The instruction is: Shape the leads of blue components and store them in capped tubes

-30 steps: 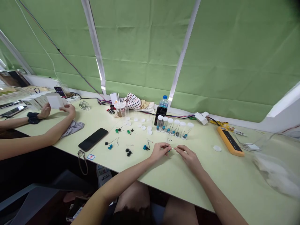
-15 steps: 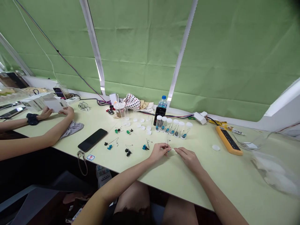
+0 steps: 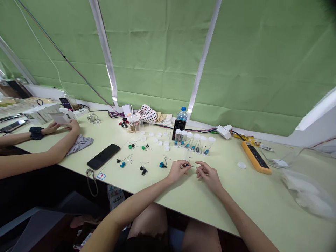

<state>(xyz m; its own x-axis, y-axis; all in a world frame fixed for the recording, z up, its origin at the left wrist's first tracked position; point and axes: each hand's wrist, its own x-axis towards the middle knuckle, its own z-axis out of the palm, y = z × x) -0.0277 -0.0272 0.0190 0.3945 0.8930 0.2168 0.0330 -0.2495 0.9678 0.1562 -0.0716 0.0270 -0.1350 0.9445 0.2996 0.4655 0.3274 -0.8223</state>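
My left hand (image 3: 180, 170) pinches a small dark-blue piece with thin bent metal wire (image 3: 193, 166), one wire end standing up and another pointing right. Just right of it, my right hand (image 3: 209, 175) has its thumb and forefinger apart around the wire's tip; contact is too small to make out. Left of my hands lie similar wired pieces: a blue one (image 3: 162, 164), a black one (image 3: 143, 170), a blue-and-black one (image 3: 122, 164) and green-and-black ones (image 3: 143, 148). Behind my hands, several clear tubes with white caps (image 3: 197, 145) stand in a row, holding blue wired pieces.
White caps (image 3: 167, 148) lie behind the wired pieces. A phone (image 3: 179, 126) leans on a water bottle (image 3: 182, 113). A black phone (image 3: 103, 156) lies left, near another person's hands (image 3: 70, 125) with a white box. An orange power strip (image 3: 256, 157) and plastic bags (image 3: 307, 192) lie right.
My right fingers have parted and drawn slightly right from the wire's end. The left hand stays in place with its piece turned a little. The other person's white box has tilted and lowered.
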